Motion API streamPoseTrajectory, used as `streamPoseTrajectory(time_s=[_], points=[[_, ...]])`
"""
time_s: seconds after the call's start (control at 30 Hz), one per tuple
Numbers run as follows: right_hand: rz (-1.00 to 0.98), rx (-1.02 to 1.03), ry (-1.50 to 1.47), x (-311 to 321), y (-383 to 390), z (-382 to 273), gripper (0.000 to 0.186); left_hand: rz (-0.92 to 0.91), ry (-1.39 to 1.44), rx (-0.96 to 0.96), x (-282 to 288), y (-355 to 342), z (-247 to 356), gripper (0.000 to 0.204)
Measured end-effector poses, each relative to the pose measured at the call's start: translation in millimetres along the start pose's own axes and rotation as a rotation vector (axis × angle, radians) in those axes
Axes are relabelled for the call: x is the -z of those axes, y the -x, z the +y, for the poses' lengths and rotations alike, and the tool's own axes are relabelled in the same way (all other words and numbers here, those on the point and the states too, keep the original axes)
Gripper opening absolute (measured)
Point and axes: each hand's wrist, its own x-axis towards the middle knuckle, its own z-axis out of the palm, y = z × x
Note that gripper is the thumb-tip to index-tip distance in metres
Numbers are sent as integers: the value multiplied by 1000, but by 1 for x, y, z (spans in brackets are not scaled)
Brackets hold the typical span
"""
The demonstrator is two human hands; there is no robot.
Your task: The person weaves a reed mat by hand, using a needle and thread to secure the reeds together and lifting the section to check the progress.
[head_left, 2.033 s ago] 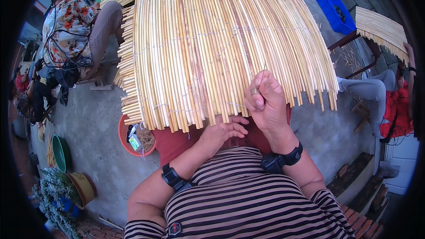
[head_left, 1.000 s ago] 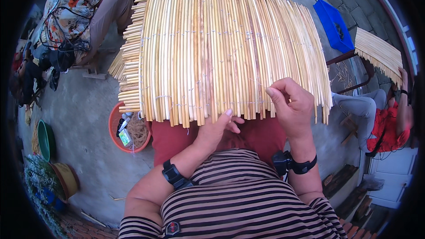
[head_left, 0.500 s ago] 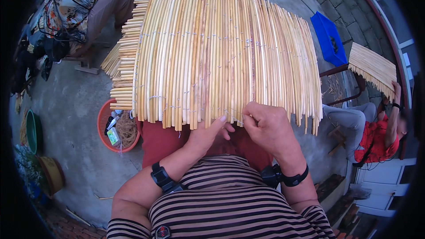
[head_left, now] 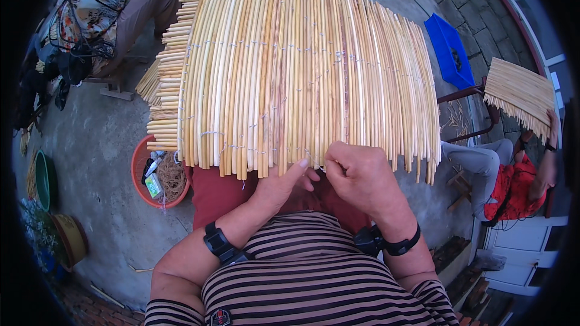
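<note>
A large mat of pale straw-coloured stalks, tied in rows with thin whitish thread, spreads before me with its near edge above my lap. My left hand grips that near edge, thumb on top and fingers partly hidden underneath. Just right of it, my right hand is closed in a pinch at the same edge. It appears to hold a fine thread, whose end is too small to make out. Short thread ends and knots show along the near stalks.
An orange basket with tangled fibre stands at left, beyond it a green tub and a plant pot. A blue crate is at right. A person in red handles another stalk mat; another person sits far left.
My right hand has shifted slightly left and down, closer to my left thumb. My left hand keeps its place on the mat edge. The person at right has moved the other mat slightly rightward.
</note>
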Motion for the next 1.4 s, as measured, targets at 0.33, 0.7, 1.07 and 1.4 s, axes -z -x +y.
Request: streamPoseTrajectory(time_s=[0.33,0.7,1.07,1.4], points=[[-27,-8,15,3,-5,1,15,-6,-30,-4,2,0,-1,27],[-204,-85,131,15,-30,-13,12,13,-13,0,2,-1,-1,27],[-216,-115,99,18,-28,-14,13,10,-56,-15,3,-1,-3,26],[-222,-128,90,17,-27,-12,14,21,-41,-34,2,-2,-3,25]])
